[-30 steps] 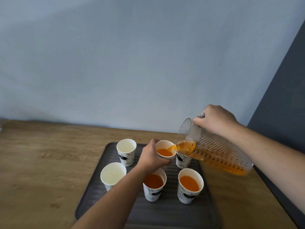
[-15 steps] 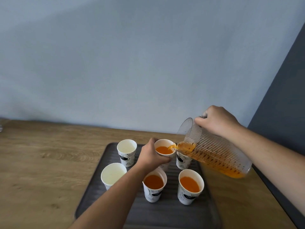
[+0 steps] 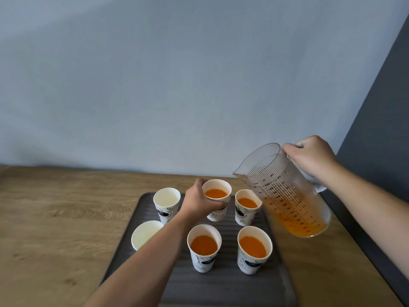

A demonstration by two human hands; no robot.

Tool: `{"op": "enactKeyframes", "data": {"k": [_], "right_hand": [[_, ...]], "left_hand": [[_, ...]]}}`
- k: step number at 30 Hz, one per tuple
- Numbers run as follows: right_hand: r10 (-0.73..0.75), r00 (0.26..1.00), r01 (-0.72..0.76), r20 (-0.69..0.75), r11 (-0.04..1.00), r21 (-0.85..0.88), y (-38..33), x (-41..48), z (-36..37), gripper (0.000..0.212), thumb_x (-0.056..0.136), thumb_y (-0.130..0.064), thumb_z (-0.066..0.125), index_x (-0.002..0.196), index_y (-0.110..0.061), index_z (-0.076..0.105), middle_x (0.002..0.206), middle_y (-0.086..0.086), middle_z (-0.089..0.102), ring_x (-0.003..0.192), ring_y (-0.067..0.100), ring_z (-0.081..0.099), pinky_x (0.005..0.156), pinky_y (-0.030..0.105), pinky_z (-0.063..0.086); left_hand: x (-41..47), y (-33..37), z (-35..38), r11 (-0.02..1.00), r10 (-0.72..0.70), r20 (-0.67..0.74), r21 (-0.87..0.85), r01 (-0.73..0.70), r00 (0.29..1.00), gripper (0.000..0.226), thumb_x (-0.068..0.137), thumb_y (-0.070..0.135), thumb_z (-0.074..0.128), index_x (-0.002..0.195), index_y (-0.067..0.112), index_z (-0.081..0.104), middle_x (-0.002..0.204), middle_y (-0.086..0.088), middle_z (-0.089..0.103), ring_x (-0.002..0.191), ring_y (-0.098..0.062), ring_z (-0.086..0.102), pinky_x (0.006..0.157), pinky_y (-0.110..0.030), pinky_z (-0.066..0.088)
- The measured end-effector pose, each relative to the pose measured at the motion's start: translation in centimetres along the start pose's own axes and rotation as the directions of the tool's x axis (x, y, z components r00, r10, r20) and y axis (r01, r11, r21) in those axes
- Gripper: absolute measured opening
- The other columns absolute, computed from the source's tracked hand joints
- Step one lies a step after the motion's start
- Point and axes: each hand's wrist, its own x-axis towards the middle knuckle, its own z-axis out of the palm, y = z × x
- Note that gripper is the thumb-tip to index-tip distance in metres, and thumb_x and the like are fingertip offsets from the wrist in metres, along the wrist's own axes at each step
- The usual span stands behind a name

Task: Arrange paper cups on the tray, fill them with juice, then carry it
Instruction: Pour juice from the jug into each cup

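Note:
A dark ribbed tray [image 3: 223,286] lies on the wooden table and carries several white paper cups. My left hand [image 3: 200,203] grips the back middle cup [image 3: 216,191], which holds orange juice. Orange juice also fills the back right cup [image 3: 247,203], the front middle cup [image 3: 204,245] and the front right cup [image 3: 254,248]. The back left cup [image 3: 166,199] and the front left cup [image 3: 145,234] are empty. My right hand [image 3: 311,157] holds the handle of a clear measuring jug [image 3: 285,193], tilted only slightly, with juice in its bottom and none at the spout.
The wooden table [image 3: 55,218] stretches to the left of the tray. A pale blue wall [image 3: 177,85] rises right behind it. A dark panel [image 3: 376,140] closes off the right side, close to the jug.
The jug has tipped back up and lifted away to the right, and the stream of juice has stopped. The held cup has come down toward the tray.

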Motion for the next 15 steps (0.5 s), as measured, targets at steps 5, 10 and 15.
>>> {"op": "enactKeyframes", "data": {"k": [5, 10, 15], "right_hand": [[0.016, 0.998, -0.014, -0.060, 0.999, 0.045, 1.6, 0.7, 0.1, 0.050, 0.079, -0.020, 0.058, 0.038, -0.017, 0.029, 0.026, -0.002, 0.021, 0.043, 0.019, 0.024, 0.052, 0.029, 0.021], [0.038, 0.998, -0.036, -0.050, 0.998, 0.047, 3.2, 1.1, 1.0, 0.045, 0.079, -0.022, 0.056, 0.040, -0.012, 0.039, 0.024, -0.007, 0.034, 0.042, 0.021, 0.035, 0.054, 0.028, 0.028], [0.054, 0.998, -0.053, -0.030, 0.998, 0.043, 3.7, 1.0, 1.5, 0.042, 0.079, -0.023, 0.055, 0.041, -0.011, 0.043, 0.024, -0.006, 0.034, 0.042, 0.022, 0.037, 0.054, 0.027, 0.030]], "left_hand": [[1.2, -1.0, 0.5, 0.994, -0.063, 0.013, 0.089, 0.061, 0.998, 0.075, 0.062, 0.027, 0.085, 0.124, 0.018, 0.043, 0.118, -0.003, 0.056, 0.100, -0.015, 0.051, 0.079, -0.027, 0.043], [2.0, -2.4, 1.0, 0.978, -0.136, 0.002, 0.158, 0.134, 0.991, 0.079, 0.062, 0.026, 0.086, 0.126, 0.016, 0.041, 0.121, -0.005, 0.056, 0.101, -0.017, 0.052, 0.079, -0.026, 0.042], [2.5, -3.0, 1.5, 0.968, -0.186, 0.003, 0.173, 0.182, 0.983, 0.082, 0.062, 0.025, 0.087, 0.129, 0.015, 0.039, 0.125, -0.007, 0.056, 0.113, -0.023, 0.054, 0.087, -0.032, 0.048]]}}
